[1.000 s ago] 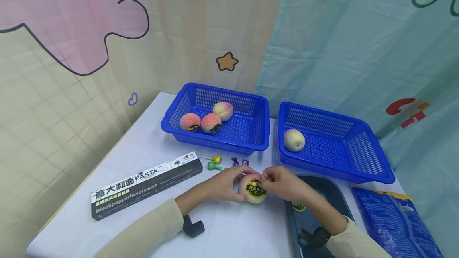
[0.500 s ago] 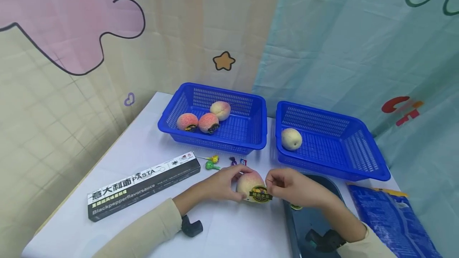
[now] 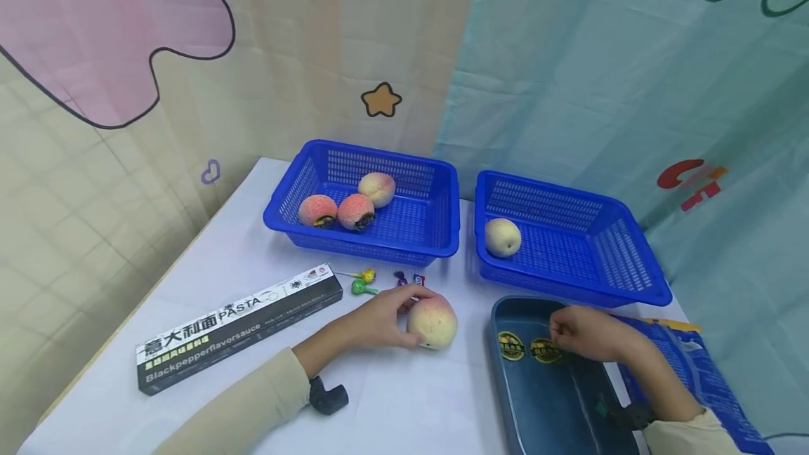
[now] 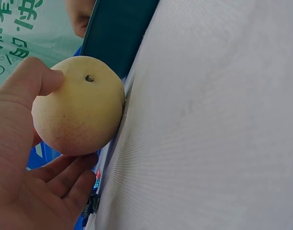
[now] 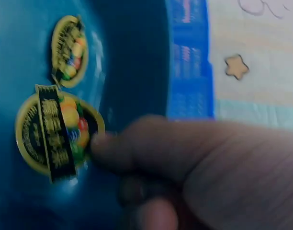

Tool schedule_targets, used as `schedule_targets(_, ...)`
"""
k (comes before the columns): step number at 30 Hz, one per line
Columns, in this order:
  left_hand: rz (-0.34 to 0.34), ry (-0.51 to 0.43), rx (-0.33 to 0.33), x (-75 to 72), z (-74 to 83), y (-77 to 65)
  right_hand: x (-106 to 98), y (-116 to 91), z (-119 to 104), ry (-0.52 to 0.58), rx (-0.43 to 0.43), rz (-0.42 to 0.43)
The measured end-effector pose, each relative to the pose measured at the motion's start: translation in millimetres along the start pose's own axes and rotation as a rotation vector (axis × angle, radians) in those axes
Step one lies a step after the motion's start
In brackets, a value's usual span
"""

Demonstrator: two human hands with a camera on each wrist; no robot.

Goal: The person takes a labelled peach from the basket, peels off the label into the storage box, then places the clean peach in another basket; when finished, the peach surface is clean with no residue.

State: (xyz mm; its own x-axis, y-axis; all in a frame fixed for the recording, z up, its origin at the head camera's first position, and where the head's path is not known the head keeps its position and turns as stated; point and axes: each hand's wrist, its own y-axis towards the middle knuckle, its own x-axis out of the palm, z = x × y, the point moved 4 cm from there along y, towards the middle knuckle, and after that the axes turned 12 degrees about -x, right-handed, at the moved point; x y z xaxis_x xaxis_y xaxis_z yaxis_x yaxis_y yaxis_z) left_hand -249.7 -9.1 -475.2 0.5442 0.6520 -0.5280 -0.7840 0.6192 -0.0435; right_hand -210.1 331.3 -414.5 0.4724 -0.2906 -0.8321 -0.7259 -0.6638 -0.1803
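Observation:
My left hand grips a pale yellow-pink peach on the white table, thumb on one side and fingers on the other. In the left wrist view, a small dark stem hollow shows on the peach. Over the dark teal tray, my right hand pinches the edge of a round black-and-gold fruit sticker; whether that sticker touches the tray floor, I cannot tell. Another such sticker lies in the tray beside it.
Behind stand two blue baskets: the left basket holds three peaches, the right basket one pale peach. A black-and-white pasta box, lollipops and small candies lie left. A blue packet lies right of the tray.
The sticker has come off the peach. My right hand has carried it right, over the tray, while my left hand keeps holding the peach. The head view has shifted slightly.

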Motion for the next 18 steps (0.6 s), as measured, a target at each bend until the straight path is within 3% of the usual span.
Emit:
schedule_targets(4,0.004,0.006,0.005,-1.0,-0.6,1.0,8.4,6.7,-3.1,-0.233,0.078,0.092)
schedule_targets(7,0.009,0.007,0.018,-1.5,-0.9,1.1,12.6,9.4,-6.0,-0.34,0.161,0.132)
schedule_targets(15,0.007,0.011,0.015,-1.8,-1.3,2.4,17.2,12.6,-3.8,-0.415,0.328,0.159)
schedule_targets(18,0.005,0.015,0.004,-0.9,-1.4,2.0,16.1,12.2,-4.4,-0.394,0.337,0.159)
